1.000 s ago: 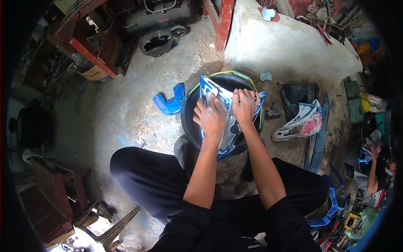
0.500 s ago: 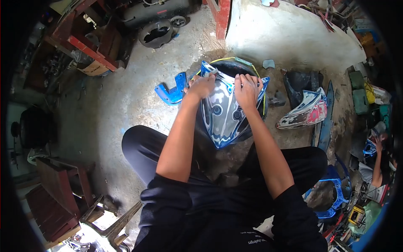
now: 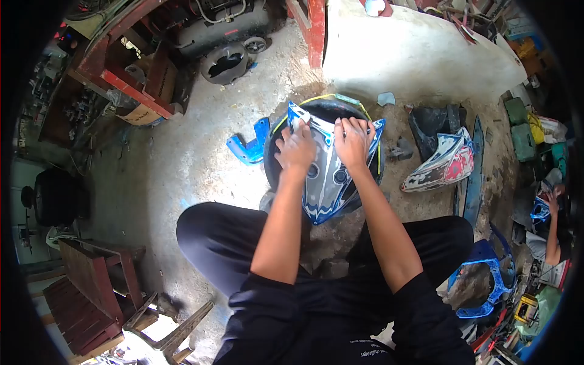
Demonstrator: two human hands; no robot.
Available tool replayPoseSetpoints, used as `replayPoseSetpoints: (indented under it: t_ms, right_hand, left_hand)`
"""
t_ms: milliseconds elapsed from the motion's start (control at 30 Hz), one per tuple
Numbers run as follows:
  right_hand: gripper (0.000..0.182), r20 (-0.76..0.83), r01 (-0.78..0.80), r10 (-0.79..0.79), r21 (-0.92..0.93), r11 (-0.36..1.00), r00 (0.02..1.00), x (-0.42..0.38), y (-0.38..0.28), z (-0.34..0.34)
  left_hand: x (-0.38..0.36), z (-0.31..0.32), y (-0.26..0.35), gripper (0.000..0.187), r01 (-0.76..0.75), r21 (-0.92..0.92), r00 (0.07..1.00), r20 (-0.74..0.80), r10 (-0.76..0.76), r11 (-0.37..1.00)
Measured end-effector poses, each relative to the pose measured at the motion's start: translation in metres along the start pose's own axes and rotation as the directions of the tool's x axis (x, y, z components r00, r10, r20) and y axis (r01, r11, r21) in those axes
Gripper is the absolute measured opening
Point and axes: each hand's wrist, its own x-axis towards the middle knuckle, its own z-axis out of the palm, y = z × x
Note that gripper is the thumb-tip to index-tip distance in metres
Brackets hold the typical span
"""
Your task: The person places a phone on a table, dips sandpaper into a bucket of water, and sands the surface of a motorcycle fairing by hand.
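Note:
A pointed blue, white and grey panel (image 3: 324, 193) rests on a round black tub (image 3: 275, 169) between my knees, its tip toward me. My left hand (image 3: 296, 147) lies on the panel's upper left face with its fingers spread. Whether anything is under that palm is hidden. At the panel's upper right edge, my right hand (image 3: 353, 141) has its fingers bent over the rim and grips it. Left of the tub, a blue curved piece (image 3: 248, 150) lies on the floor.
A red and white panel (image 3: 443, 165) and a dark panel lie to the right. Farther right, a co-worker's arm (image 3: 552, 234) reaches to a blue part. A blue frame (image 3: 494, 286) is at lower right, a wooden bench (image 3: 91, 277) at lower left. A tyre-like black ring (image 3: 224, 64) lies ahead.
My left hand has moved down from the panel's top edge onto its face, and its fingers have spread. My right hand still holds the upper right edge. The view has shifted slightly.

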Motion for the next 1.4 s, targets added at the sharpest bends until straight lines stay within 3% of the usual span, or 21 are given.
replayPoseSetpoints:
  t_ms: [100,233,367,500,633,967,1033,1167,1300,1400]
  right_hand:
    - [0.029,-0.029,0.016,-0.016,0.008,1.0,0.999,0.002,0.001,0.002]
    - [0.03,0.053,-0.025,0.025,0.0,1.0,0.998,0.001,-0.003,-0.004]
    - [0.03,-0.031,-0.004,0.005,0.013,1.0,1.0,0.003,-0.003,0.0]
    - [0.03,0.064,-0.026,0.026,-0.007,1.0,0.998,0.003,-0.002,-0.004]
    - [0.03,-0.012,-0.004,0.004,0.014,1.0,1.0,0.004,-0.002,-0.001]
    - [0.028,0.061,-0.034,0.033,0.012,0.999,0.998,0.004,-0.004,-0.006]
    - [0.028,0.011,-0.01,0.01,0.03,1.0,1.0,0.006,-0.006,-0.005]
    - [0.028,0.046,-0.019,0.019,0.013,1.0,0.999,0.004,-0.002,-0.005]
    - [0.027,0.009,-0.011,0.011,0.013,1.0,1.0,0.005,-0.004,-0.002]
    - [0.026,0.03,-0.001,0.0,0.014,1.0,1.0,0.005,-0.004,-0.006]
  left_hand:
    - [-0.014,0.021,0.003,0.051,-0.022,-0.035,0.987,-0.158,0.016,0.999]
    - [-0.04,0.046,0.003,0.047,-0.056,-0.048,0.941,-0.335,0.037,0.997]
    - [-0.054,0.049,0.008,0.047,-0.069,-0.069,0.949,-0.313,0.044,0.995]
    - [-0.045,0.041,0.011,0.047,-0.019,-0.07,0.964,-0.267,0.0,0.997]
    - [-0.037,0.048,0.014,0.047,-0.011,-0.074,0.952,-0.307,-0.013,0.997]
    - [-0.015,0.047,-0.002,0.044,-0.063,-0.058,0.906,-0.422,0.033,0.996]
    - [-0.035,0.057,-0.005,0.045,-0.135,0.002,0.9,-0.419,0.123,0.991]
    - [-0.039,0.044,-0.001,0.045,-0.154,0.057,0.911,-0.378,0.164,0.986]
    - [0.0,0.036,0.003,0.047,-0.123,-0.073,0.935,-0.342,0.091,0.99]
    - [-0.022,0.03,-0.001,0.049,-0.114,-0.067,0.97,-0.223,0.097,0.991]
